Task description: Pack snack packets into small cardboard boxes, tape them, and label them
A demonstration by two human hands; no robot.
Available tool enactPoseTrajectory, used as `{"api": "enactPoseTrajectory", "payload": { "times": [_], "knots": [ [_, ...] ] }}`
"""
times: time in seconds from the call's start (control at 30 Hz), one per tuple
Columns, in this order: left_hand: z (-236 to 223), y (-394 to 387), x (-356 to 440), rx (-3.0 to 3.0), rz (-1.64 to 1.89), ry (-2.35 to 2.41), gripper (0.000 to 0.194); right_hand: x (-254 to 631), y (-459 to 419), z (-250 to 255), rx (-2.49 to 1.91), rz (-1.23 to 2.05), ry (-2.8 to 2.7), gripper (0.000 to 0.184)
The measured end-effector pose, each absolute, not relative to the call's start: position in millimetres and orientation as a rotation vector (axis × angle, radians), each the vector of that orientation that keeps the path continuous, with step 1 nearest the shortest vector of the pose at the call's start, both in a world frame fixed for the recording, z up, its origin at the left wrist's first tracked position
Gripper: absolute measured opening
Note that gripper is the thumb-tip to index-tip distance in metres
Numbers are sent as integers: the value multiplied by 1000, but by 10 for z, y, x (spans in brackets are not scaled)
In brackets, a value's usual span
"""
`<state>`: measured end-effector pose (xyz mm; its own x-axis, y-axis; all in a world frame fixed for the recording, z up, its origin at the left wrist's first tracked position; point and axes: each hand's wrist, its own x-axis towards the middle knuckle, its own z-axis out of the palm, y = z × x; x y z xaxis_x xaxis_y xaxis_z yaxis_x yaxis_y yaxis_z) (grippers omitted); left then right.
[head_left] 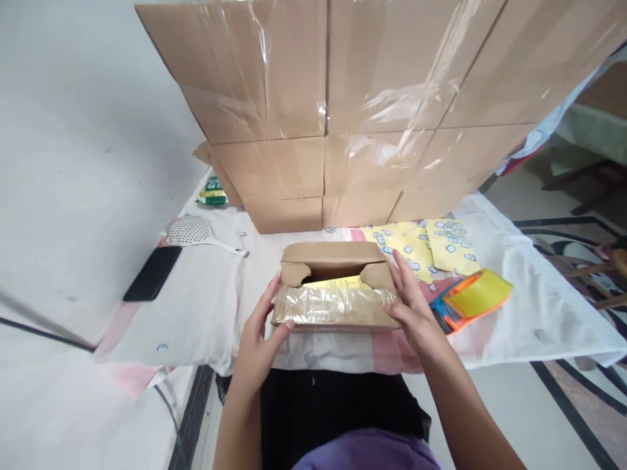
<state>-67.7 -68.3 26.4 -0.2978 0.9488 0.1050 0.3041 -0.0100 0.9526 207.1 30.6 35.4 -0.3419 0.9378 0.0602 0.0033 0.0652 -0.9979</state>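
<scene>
A small cardboard box [337, 316] with clear tape on its near side stands at the table's front, its top partly open. My left hand [264, 329] grips its left end, the thumb on the near face. At the opposite end my right hand [411, 300] holds the box, fingers along the side and thumb in front. Through the opening something yellow [337, 282] shows, lying under the torn side flaps; what it is I cannot make out. To the right of my right hand lies an orange and blue tape dispenser [470, 300] with a yellow roll.
Large taped cardboard panels [323, 117] stand upright behind the box. Yellow patterned sheets [421, 248] lie at the right. On the left are a black phone [153, 274], a white perforated ladle [196, 234] and a green packet [212, 192], all on a white cloth [206, 333].
</scene>
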Motion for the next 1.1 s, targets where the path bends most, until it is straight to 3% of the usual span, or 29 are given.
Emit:
{"api": "enactPoseTrajectory", "payload": {
  "times": [0.17, 0.23, 0.37, 0.53, 0.63, 0.73, 0.8, 0.97, 1.1],
  "knots": [
    [391, -390, -733, 1353, 1345, 1778, 75, 2049, 481, 256, -778, 1238, -1555, 95],
    [513, -320, -707, 1649, 1334, 1867, 71, 2053, 544, 210, -729, 1189, -1584, 80],
    [707, -283, -391, 2287, 1079, 1975, 41, 2057, 586, 237, -803, 1113, -1634, 48],
    [634, -242, 44, 2486, 672, 2052, 70, 2166, 401, 291, -933, 1024, -1701, 49],
    [532, -210, 103, 2488, 601, 2082, 67, 2477, 238, 222, -1029, 700, -1638, 39],
    [477, -206, 101, 2565, 641, 2055, 63, 2961, 166, 125, -1157, 117, -1351, 23],
    [470, -209, 103, 2624, 683, 2028, 61, 3282, 194, 73, -1251, -37, -1069, 28],
    [545, -210, 212, 2555, 679, 2055, 59, 3650, 382, 15, -1445, 772, -908, 46],
    [690, -204, 459, 2388, 518, 2141, 61, 3491, 506, -76, -1387, 770, -1036, 48]
  ]
}}
